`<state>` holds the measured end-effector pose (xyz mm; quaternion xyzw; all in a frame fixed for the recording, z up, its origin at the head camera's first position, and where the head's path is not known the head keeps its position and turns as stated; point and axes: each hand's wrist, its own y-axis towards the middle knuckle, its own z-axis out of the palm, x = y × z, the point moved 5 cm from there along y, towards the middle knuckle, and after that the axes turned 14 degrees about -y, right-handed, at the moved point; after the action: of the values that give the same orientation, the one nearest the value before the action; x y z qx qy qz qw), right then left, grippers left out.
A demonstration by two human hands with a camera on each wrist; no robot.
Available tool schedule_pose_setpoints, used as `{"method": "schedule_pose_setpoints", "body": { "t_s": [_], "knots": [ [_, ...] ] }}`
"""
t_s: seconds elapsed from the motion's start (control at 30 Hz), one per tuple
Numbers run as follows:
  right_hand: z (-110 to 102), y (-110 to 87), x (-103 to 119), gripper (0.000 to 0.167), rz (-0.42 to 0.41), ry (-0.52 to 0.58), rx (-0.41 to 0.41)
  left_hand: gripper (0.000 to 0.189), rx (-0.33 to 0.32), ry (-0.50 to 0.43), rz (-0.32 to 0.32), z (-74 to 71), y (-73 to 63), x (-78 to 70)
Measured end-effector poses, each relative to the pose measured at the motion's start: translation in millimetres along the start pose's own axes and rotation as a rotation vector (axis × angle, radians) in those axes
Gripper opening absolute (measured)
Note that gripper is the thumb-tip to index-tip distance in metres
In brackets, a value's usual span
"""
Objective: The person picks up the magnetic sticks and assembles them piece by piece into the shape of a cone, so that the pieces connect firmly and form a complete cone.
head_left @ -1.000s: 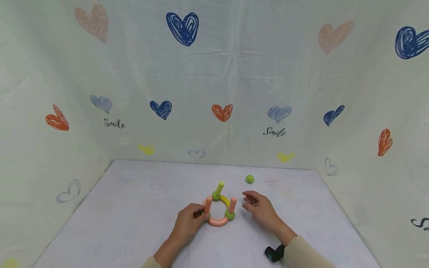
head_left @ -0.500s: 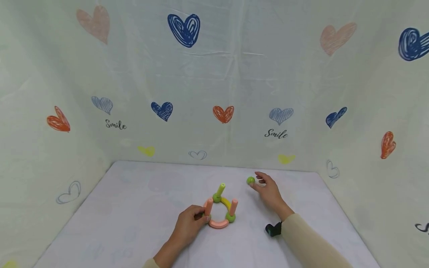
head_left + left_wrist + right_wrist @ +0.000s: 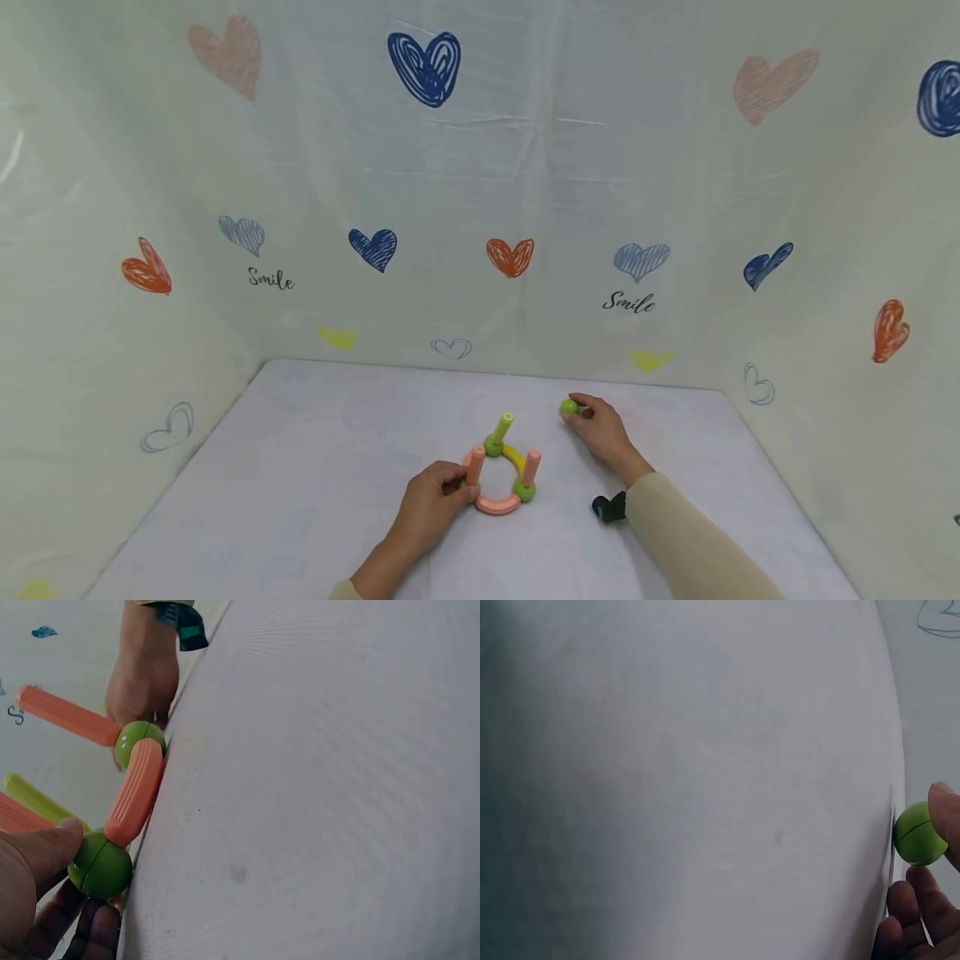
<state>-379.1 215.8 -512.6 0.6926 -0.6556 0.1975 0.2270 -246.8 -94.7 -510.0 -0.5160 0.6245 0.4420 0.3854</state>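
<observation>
A ring of curved pieces, among them a pink one (image 3: 497, 506) and a yellow one (image 3: 514, 457), lies on the table joined by green balls. Pink sticks (image 3: 531, 468) and a yellow-green stick (image 3: 502, 428) stand up from the balls. My left hand (image 3: 431, 504) holds the ring's left green ball (image 3: 101, 866), thumb on one side and fingers beneath; its fingers partly cover that ball in the head view. Farther back to the right, my right hand (image 3: 603, 435) pinches a loose green ball (image 3: 919, 834) between thumb and fingers, close over the table.
The white table (image 3: 337, 433) ends at a hanging cloth (image 3: 450, 183) printed with hearts, which also closes off both sides. A black wrist device (image 3: 609, 507) sits at the right sleeve (image 3: 690, 533).
My right hand has reached away from beside the ring to the loose green ball and closed its fingers on it. The left hand keeps its hold on the ring.
</observation>
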Motion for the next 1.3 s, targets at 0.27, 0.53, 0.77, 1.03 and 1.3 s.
{"method": "schedule_pose_setpoints", "body": {
  "t_s": [0.27,0.53,0.77,1.03,1.3],
  "knots": [
    [10,0.4,11,0.039,-0.073,-0.061,0.018,0.030,0.009,0.003,-0.009,1.2,-0.6,-1.0],
    [15,0.2,15,0.042,-0.041,-0.059,-0.005,0.032,0.021,0.015,-0.027,3.7,1.2,0.7],
    [8,-2.9,27,0.043,-0.046,-0.009,-0.054,0.030,0.011,0.030,-0.025,3.0,3.6,1.1],
    [1,-11.5,46,0.043,-0.051,0.024,-0.122,0.028,-0.008,0.044,0.018,1.6,1.7,-0.6],
    [-2,-18.7,61,0.042,-0.096,0.008,-0.172,0.027,-0.017,0.046,0.060,1.2,-0.3,-1.0]
  ]
}}
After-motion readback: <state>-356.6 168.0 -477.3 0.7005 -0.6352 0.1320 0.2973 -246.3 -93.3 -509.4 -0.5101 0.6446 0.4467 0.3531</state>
